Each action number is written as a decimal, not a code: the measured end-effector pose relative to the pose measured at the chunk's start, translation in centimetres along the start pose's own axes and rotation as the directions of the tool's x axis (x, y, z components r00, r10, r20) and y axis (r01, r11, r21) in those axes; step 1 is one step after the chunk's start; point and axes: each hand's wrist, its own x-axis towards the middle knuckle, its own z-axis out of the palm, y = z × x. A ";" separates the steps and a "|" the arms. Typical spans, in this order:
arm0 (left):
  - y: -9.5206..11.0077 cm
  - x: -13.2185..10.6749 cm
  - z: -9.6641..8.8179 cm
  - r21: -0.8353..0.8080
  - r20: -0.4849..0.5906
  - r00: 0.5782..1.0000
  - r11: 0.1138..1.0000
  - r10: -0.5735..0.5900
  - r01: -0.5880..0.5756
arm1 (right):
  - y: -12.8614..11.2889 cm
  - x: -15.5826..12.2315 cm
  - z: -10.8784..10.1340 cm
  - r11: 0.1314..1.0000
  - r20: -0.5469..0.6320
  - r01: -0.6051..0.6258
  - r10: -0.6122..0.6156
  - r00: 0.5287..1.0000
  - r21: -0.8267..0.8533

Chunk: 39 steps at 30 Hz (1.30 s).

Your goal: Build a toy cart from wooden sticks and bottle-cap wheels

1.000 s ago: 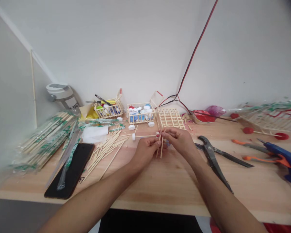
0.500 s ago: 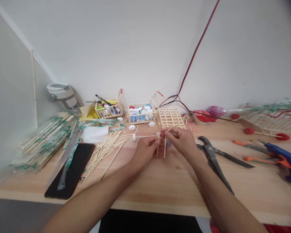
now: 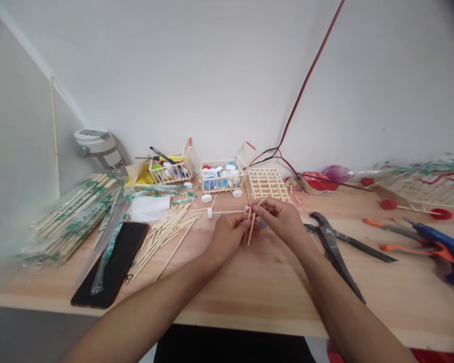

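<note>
Thin wooden sticks [image 3: 252,228] stand crossed between the two hands at mid-surface, lower ends close to the wooden surface [image 3: 249,302]; contact with it cannot be told. Clock bearings taken from the hands, 12 toward the wall. Grip on both sides is closed: the left hand [image 3: 227,237] pinches the sticks from 9 o'clock, the right hand [image 3: 282,219] from 3 o'clock, fingertips pressed on them and nearly meeting. At 10 o'clock, just beside the left hand, a stick axle with a white bottle-cap wheel [image 3: 210,213] lies with its far end near the held sticks. At 12 o'clock, a flat stick lattice [image 3: 267,185] rests by a small stick crate of bottle caps [image 3: 222,176]. Loose sticks [image 3: 162,239] are scattered at 8 o'clock, beside a black phone [image 3: 109,264] with plastic-wrapped stick bundles [image 3: 70,219] beyond it. Dark metal snips [image 3: 331,249] lie at 4 o'clock, just beside the right hand. A blue hot glue gun [image 3: 452,259] lies well apart at 3 o'clock, near the table's right edge. Red-and-black wire [image 3: 310,96] runs down the wall.
</note>
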 end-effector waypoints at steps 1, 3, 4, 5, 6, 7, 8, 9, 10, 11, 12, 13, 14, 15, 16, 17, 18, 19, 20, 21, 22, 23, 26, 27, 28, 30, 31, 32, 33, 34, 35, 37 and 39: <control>0.0 0.0 0.0 -0.008 0.003 1.000 1.000 -0.001 0.001 | 0.0 0.0 0.0 1.000 0.006 -0.002 0.002 1.000 0.008; -0.1 0.0 0.0 -0.033 0.019 1.000 0.999 0.004 -0.003 | -0.1 0.0 0.0 1.000 0.020 -0.005 0.005 1.000 0.031; -0.1 0.0 0.0 -0.042 0.029 1.000 0.999 0.008 -0.007 | -0.2 0.0 0.0 0.999 0.027 -0.006 0.005 1.000 0.039; -0.2 0.0 0.0 -0.044 0.038 0.999 0.999 0.010 -0.009 | -0.2 0.0 -0.1 0.999 0.030 -0.004 0.003 1.000 0.041; -0.2 0.0 0.0 -0.043 0.044 0.999 0.999 0.012 -0.010 | -0.3 0.0 -0.1 0.999 0.032 -0.001 0.000 0.999 0.035; -0.3 0.0 0.0 -0.041 0.047 0.999 0.999 0.012 -0.010 | -0.3 0.0 -0.1 1.000 0.031 0.004 -0.005 1.000 0.022; -0.3 0.0 0.0 -0.040 0.049 0.999 0.999 0.009 -0.007 | -0.3 0.0 -0.1 1.000 0.029 0.007 -0.008 1.000 0.008; -0.3 0.0 0.0 -0.041 0.050 0.999 0.999 0.002 0.000 | -0.3 0.0 -0.1 1.000 0.027 0.008 -0.008 1.000 0.002; -0.3 0.0 0.0 -0.045 0.051 0.999 0.999 -0.009 0.011 | -0.3 0.0 -0.1 1.000 0.030 0.002 -0.002 1.000 0.011; -0.3 0.0 0.0 -0.052 0.049 0.999 0.998 -0.020 0.022 | -0.3 0.0 -0.1 0.999 0.037 -0.009 0.008 0.999 0.035; -0.3 0.0 0.0 -0.057 0.045 0.999 0.998 -0.026 0.029 | -0.2 0.1 -0.1 0.998 0.045 -0.025 0.022 0.999 0.064; -0.2 0.0 0.0 -0.059 0.040 0.999 0.998 -0.027 0.030 | -0.1 0.1 -0.1 0.995 0.046 -0.039 0.035 0.998 0.087; -0.1 0.0 0.0 -0.060 0.034 0.999 0.998 -0.021 0.023 | -0.1 0.1 -0.1 0.994 0.040 -0.048 0.045 0.998 0.096; -0.1 0.0 0.0 -0.063 0.027 1.000 0.998 -0.011 0.012 | 0.0 0.1 -0.2 0.994 0.028 -0.053 0.050 0.998 0.095; 0.0 -0.1 0.0 -0.071 0.022 1.000 0.997 -0.002 0.003 | 0.0 0.1 -0.3 0.994 0.013 -0.055 0.055 0.998 0.090; 0.0 -0.1 0.0 -0.084 0.019 1.000 0.996 0.001 0.000 | 0.0 0.1 -0.3 0.995 -0.001 -0.058 0.058 0.998 0.087; 0.1 -0.1 0.0 -0.100 0.020 1.000 0.995 -0.001 0.003 | 0.0 0.1 -0.3 0.994 -0.010 -0.062 0.063 0.998 0.090; 0.1 -0.1 0.0 -0.112 0.022 1.000 0.994 -0.007 0.010 | 0.0 0.1 -0.3 0.993 -0.020 -0.068 0.070 0.997 0.096; 0.0 -0.1 0.0 -0.117 0.026 1.000 0.993 -0.014 0.017 | 0.0 0.0 -0.3 0.993 -0.029 -0.072 0.075 0.997 0.099; 0.0 -0.1 0.0 -0.121 0.032 0.999 0.992 -0.022 0.025 | 0.0 0.0 -0.3 0.993 -0.034 -0.071 0.074 0.997 0.094; 0.0 -0.1 0.1 -0.121 0.037 0.999 0.992 -0.029 0.033 | 0.0 0.0 -0.2 0.994 -0.038 -0.064 0.067 0.997 0.084; -0.1 0.0 0.1 -0.119 0.041 0.998 0.992 -0.036 0.041 | 0.0 -0.1 -0.1 0.996 -0.040 -0.054 0.057 0.998 0.070; -0.2 0.0 0.1 -0.112 0.043 0.997 0.992 -0.060 0.065 | 0.1 -0.1 0.0 0.999 -0.020 -0.025 0.025 0.999 0.032; -0.2 0.0 0.1 -0.101 0.039 0.997 0.993 -0.061 0.065 | 0.1 -0.2 0.0 1.000 -0.015 -0.018 0.018 1.000 0.019; -0.2 0.0 0.1 -0.086 0.034 0.998 0.994 -0.060 0.062 | 0.1 -0.2 0.0 1.000 -0.012 -0.011 0.011 1.000 0.004; -0.2 0.1 0.1 -0.069 0.028 0.998 0.996 -0.056 0.058 | 0.0 -0.2 0.0 1.000 -0.005 0.000 0.000 1.000 -0.023; -0.3 0.1 0.1 -0.067 0.028 0.998 0.996 -0.054 0.056 | 0.0 -0.2 0.0 1.000 -0.004 0.004 -0.004 1.000 -0.030; -0.3 0.1 0.1 -0.072 0.031 0.998 0.996 -0.057 0.059 | -0.1 -0.2 0.0 0.999 -0.005 0.004 -0.004 1.000 -0.035; -0.4 0.1 0.1 -0.081 0.037 0.997 0.995 -0.061 0.063 | -0.1 -0.2 0.0 0.999 -0.007 0.002 -0.002 1.000 -0.038; -0.5 0.1 0.0 -0.095 0.046 0.997 0.993 -0.064 0.068 | -0.1 -0.2 0.0 0.999 -0.010 -0.002 0.002 1.000 -0.036; -0.7 0.2 0.0 -0.110 0.056 0.996 0.991 -0.066 0.072 | -0.1 -0.2 0.1 1.000 -0.013 -0.006 0.006 1.000 -0.029; -1.0 0.3 -0.1 -0.138 0.079 0.994 0.987 -0.074 0.085 | -0.1 -0.2 0.1 1.000 -0.014 -0.011 0.011 1.000 -0.007; -1.3 0.3 -0.2 -0.156 0.090 0.993 0.983 -0.082 0.095 | 0.0 -0.1 0.2 1.000 0.002 -0.015 0.015 1.000 0.017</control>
